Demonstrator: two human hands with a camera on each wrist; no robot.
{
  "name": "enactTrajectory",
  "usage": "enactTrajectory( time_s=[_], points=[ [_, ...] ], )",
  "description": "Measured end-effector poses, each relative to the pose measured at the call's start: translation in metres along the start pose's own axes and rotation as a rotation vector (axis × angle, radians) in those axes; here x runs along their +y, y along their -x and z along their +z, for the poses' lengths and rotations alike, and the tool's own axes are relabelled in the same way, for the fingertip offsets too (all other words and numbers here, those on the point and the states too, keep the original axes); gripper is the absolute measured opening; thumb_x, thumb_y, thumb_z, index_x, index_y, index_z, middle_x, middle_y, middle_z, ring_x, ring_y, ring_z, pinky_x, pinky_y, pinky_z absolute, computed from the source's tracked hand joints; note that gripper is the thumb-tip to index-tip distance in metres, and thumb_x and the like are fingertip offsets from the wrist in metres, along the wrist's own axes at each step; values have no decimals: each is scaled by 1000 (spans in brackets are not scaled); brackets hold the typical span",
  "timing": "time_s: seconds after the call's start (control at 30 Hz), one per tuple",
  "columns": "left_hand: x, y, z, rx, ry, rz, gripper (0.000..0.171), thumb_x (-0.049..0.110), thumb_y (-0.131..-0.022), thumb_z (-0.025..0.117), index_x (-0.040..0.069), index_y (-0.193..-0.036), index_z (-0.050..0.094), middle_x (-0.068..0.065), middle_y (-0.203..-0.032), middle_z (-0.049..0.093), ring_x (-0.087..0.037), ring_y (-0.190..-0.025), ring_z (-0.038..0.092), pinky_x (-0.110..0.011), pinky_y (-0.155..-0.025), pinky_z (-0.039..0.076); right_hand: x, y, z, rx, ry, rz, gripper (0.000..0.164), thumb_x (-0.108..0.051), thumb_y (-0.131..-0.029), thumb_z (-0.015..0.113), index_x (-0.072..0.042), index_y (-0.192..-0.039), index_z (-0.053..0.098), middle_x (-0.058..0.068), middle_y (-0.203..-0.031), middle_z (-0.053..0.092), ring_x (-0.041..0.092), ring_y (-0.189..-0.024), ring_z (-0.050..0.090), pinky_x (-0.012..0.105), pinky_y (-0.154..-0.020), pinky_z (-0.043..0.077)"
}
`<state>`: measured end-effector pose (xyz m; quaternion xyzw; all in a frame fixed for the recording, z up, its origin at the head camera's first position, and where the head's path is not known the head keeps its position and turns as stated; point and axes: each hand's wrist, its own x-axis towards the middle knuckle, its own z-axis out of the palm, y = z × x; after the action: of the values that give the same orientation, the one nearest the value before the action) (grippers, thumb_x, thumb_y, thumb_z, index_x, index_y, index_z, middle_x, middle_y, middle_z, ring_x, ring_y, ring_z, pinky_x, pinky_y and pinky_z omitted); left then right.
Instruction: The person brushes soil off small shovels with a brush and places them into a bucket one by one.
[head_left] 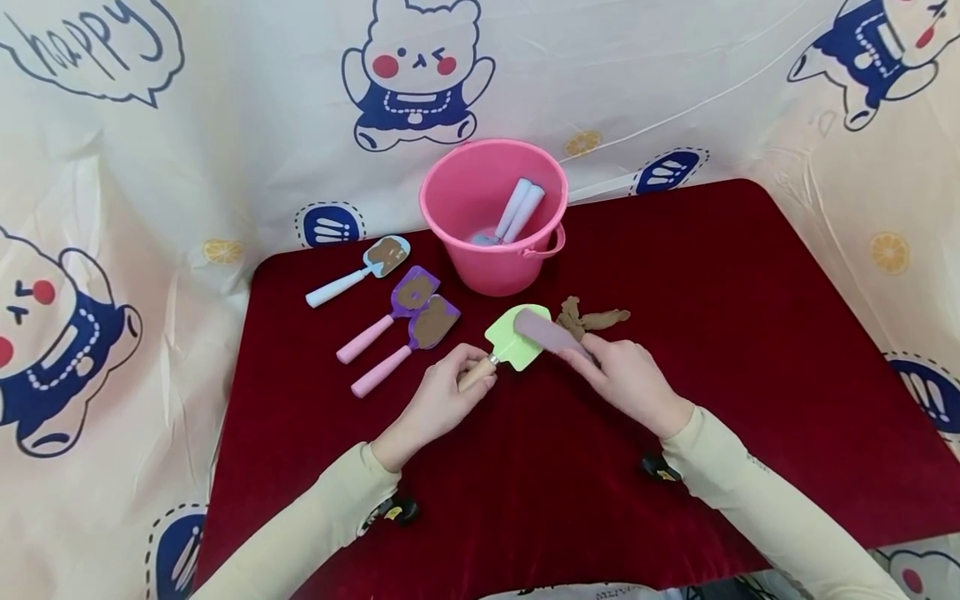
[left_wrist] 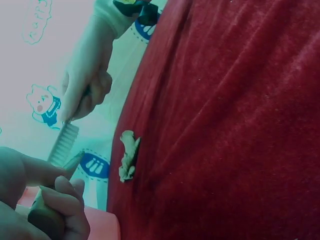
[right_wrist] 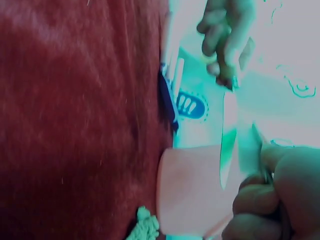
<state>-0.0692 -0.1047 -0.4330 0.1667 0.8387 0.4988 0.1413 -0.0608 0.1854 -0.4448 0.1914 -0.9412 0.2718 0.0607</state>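
Note:
My left hand (head_left: 446,387) holds a small hand trowel (head_left: 504,333) by its wooden handle. The trowel's light green blade is tilted up, with no brown stuff visible on it. In my right hand (head_left: 633,379) is a mauve brush (head_left: 551,332), its far end over the green blade. Rows of bristles show along one side of that brush (left_wrist: 64,142) in the left wrist view. Whether the bristles touch the blade cannot be told. Behind my right hand, lumps of brown clay-like stuff (head_left: 603,318) lie on the table.
A pink bucket (head_left: 491,271) at the back holds two lilac-handled tools (head_left: 520,212). To its left lie a blue trowel (head_left: 337,287) and two purple trowels (head_left: 382,371) with pink handles, all with brown stuff on their blades. Dark red cloth (head_left: 750,350) covers the table.

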Motion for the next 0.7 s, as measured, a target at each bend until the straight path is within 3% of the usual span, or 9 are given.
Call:
enactTrajectory(
  time_s=[0.17, 0.37, 0.53, 0.7],
  points=[
    [4, -4, -6, -14, 10, 26, 25, 11, -99, 70, 3, -121, 62, -11, -107, 75, -13, -79, 63, -30, -66, 51, -5, 2, 3, -36, -14, -72, 39, -32, -101, 69, -18, -76, 43, -10, -59, 32, 5, -50, 28, 24, -47, 29],
    [7, -6, -11, 6, 44, 16, 24, 10, -98, 70, 3, -120, 62, -11, -106, 74, -17, -82, 63, -32, -70, 52, 0, 1, 4, 3, -40, 23, 40, -31, -105, 64, -15, -75, 42, -7, -59, 33, 6, -48, 28, 25, -44, 30],
    [3, -6, -8, -24, 66, -50, 28, 11, -99, 70, 0, -122, 62, -12, -104, 75, -13, -77, 61, -27, -66, 50, 6, -1, 2, 23, -69, 97, 43, -30, -106, 62, -15, -73, 39, -6, -58, 30, 7, -46, 25, 24, -44, 28],
    [3, -6, -7, -25, 120, -97, 30, 11, -98, 70, -2, -123, 62, -20, -99, 74, -13, -73, 59, -25, -63, 49, 2, 1, 4, -34, -84, -59, 39, -29, -102, 68, -17, -75, 42, -9, -60, 32, 5, -50, 28, 24, -48, 31]
  ],
)
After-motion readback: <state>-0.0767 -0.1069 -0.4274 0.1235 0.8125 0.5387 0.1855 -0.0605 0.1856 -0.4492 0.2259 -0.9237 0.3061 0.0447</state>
